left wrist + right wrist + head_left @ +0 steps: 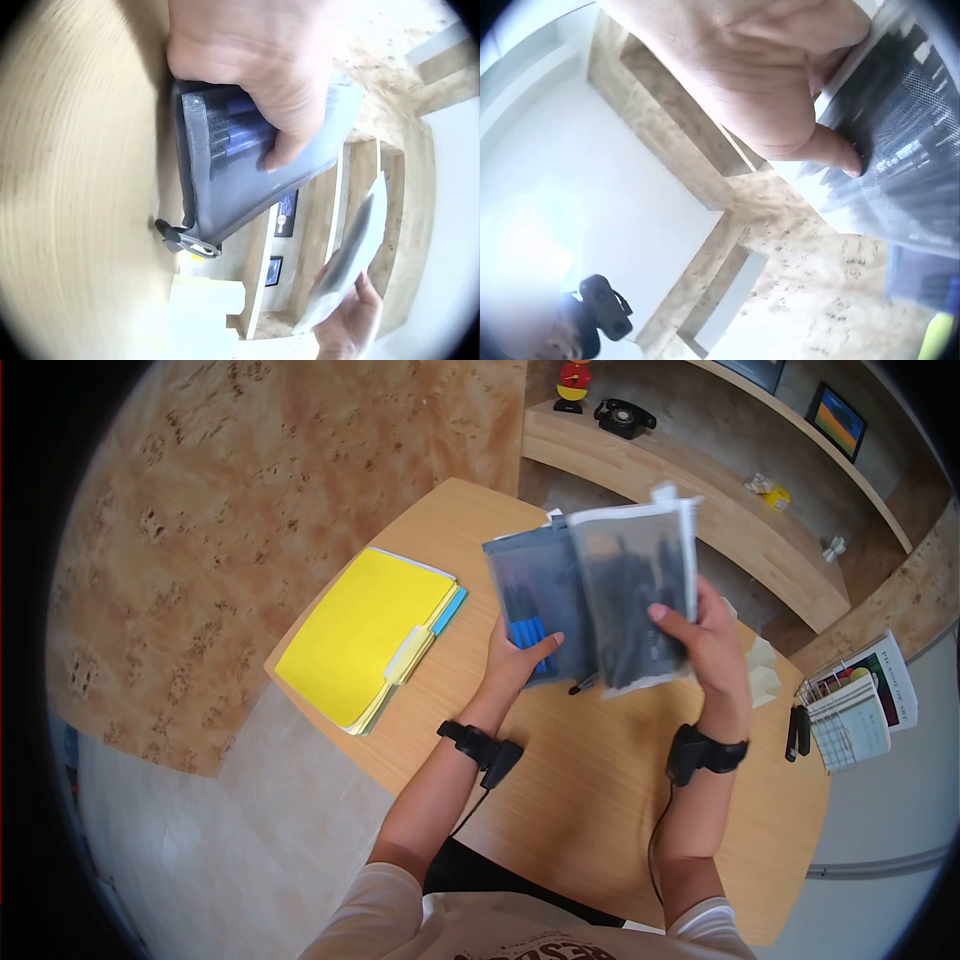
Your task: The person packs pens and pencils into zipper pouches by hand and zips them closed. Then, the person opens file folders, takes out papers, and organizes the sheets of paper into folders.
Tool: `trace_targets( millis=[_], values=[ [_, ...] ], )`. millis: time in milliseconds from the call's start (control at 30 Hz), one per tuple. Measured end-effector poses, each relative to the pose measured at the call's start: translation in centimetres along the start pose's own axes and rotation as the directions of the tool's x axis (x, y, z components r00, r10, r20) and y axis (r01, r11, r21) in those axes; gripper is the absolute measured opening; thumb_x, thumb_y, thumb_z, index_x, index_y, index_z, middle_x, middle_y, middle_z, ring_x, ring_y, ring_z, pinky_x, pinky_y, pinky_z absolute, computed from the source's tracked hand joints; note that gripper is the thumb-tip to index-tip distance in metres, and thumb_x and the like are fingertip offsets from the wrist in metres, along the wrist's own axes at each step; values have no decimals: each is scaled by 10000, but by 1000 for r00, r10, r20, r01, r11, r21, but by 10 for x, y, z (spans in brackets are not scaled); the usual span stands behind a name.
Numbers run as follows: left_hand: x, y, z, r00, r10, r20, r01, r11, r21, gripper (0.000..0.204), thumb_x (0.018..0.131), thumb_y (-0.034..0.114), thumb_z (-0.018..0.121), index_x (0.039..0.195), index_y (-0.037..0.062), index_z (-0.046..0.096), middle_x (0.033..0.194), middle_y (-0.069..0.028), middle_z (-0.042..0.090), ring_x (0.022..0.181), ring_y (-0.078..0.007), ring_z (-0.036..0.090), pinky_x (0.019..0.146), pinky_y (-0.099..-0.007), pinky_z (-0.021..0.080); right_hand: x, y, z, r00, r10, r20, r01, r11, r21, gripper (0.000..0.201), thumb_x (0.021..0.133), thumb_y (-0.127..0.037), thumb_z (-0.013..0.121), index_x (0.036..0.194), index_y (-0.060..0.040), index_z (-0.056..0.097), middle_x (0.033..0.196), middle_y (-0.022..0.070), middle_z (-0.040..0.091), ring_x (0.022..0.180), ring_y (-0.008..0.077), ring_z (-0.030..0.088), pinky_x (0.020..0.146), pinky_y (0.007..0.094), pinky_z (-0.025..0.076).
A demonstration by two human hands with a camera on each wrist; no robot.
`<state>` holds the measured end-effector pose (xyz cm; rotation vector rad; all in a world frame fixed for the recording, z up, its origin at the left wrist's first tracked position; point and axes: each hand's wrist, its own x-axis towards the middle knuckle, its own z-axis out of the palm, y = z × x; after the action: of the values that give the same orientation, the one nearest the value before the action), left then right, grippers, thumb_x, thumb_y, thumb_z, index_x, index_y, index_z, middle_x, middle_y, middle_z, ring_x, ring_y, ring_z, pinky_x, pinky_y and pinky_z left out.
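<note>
My left hand (515,655) grips a dark grey zip pouch (560,585) by its lower left side, thumb across the front. Blue pens (527,632) show through its mesh. In the left wrist view the zipper pull (187,241) hangs at the pouch's corner. My right hand (715,640) holds a white-edged mesh pouch (625,560) by its right edge, with the thumb on its face. Dark pens or similar slim things show through this second pouch. In the head view it overlaps the grey pouch, and both are raised over the table.
A stack of yellow folders (365,635) lies on the left of the wooden table (560,780). At the right edge stand a wire rack (835,740) with booklets and a black stapler (797,733). Behind, a shelf (690,485) carries a black telephone (625,417).
</note>
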<state>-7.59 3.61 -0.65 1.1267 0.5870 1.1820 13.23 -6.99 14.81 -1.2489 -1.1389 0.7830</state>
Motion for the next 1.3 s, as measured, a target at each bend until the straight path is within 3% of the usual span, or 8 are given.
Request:
trace_targets(
  millis=[100, 267, 433, 500, 533, 600, 1067, 1300],
  values=[
    [1, -4, 7, 997, 47, 59, -48, 999, 8, 648, 866, 8, 791, 1436, 21, 482, 1348, -94, 634, 1186, -182, 634, 1010, -344, 529, 9, 26, 35, 980, 32, 197, -78, 971, 226, 384, 905, -55, 769, 1247, 6, 607, 1100, 68, 712, 995, 135, 659, 905, 281, 524],
    [13, -9, 1, 998, -16, 54, 26, 979, -202, 648, 874, 62, 812, 1438, 22, 495, 1355, -88, 639, 1204, -178, 622, 1031, -328, 511, 21, 77, 71, 982, 116, 149, -154, 950, 271, 357, 895, -42, 780, 1203, 22, 611, 1093, 73, 717, 984, 139, 664, 892, 287, 528],
    [10, -1, -6, 987, 156, 48, -163, 963, 214, 626, 882, 88, 816, 1425, 26, 512, 1348, -100, 643, 1209, -181, 619, 1033, -333, 504, 27, 105, 71, 992, 82, 96, -90, 993, 80, 310, 908, -37, 775, 1166, 21, 614, 1098, 78, 708, 995, 140, 655, 900, 287, 519],
    [10, 2, -6, 988, 151, 30, -154, 971, 180, 632, 872, 91, 823, 1420, 27, 514, 1346, -101, 642, 1204, -182, 620, 1031, -334, 503, 29, 127, 78, 904, -422, -69, 360, 838, -410, 293, 927, -26, 757, 1170, 14, 598, 1124, 75, 691, 1038, 134, 638, 926, 284, 506],
    [9, 2, -6, 990, 143, 13, -143, 978, 149, 637, 863, 93, 831, 1414, 27, 516, 1343, -102, 641, 1200, -183, 621, 1029, -335, 502, 27, 128, 83, 904, -422, -71, 360, 838, -410, 293, 927, -26, 757, 1170, 14, 598, 1124, 75, 691, 1038, 134, 638, 926, 284, 506],
    [9, 3, -7, 985, 170, 16, -170, 968, 183, 644, 856, 90, 835, 1412, 30, 517, 1340, -102, 642, 1200, -185, 621, 1027, -336, 502, 23, 127, 90, 998, -61, 15, 55, 957, 284, 308, 939, -19, 746, 1192, 5, 573, 1161, 74, 673, 1090, 131, 619, 958, 286, 491],
    [4, 9, -8, 958, 280, 67, -285, 890, 356, 679, 860, 45, 807, 1449, 33, 470, 1340, -114, 626, 1226, -204, 603, 1036, -334, 486, 22, 136, 89, 990, -143, -10, 132, 887, 443, 281, 938, 25, 731, 1151, -9, 551, 1148, 78, 673, 1083, 134, 619, 981, 283, 490],
    [6, -2, -18, 992, 77, 98, -49, 964, -262, 723, 944, 152, 747, 1537, 32, 352, 1469, -117, 493, 1396, -211, 438, 1157, -360, 367, 22, 137, 92, 977, -187, -99, 211, 901, 379, 293, 924, 29, 744, 1132, -13, 542, 1128, 74, 659, 1066, 131, 608, 980, 286, 480]
  ],
)
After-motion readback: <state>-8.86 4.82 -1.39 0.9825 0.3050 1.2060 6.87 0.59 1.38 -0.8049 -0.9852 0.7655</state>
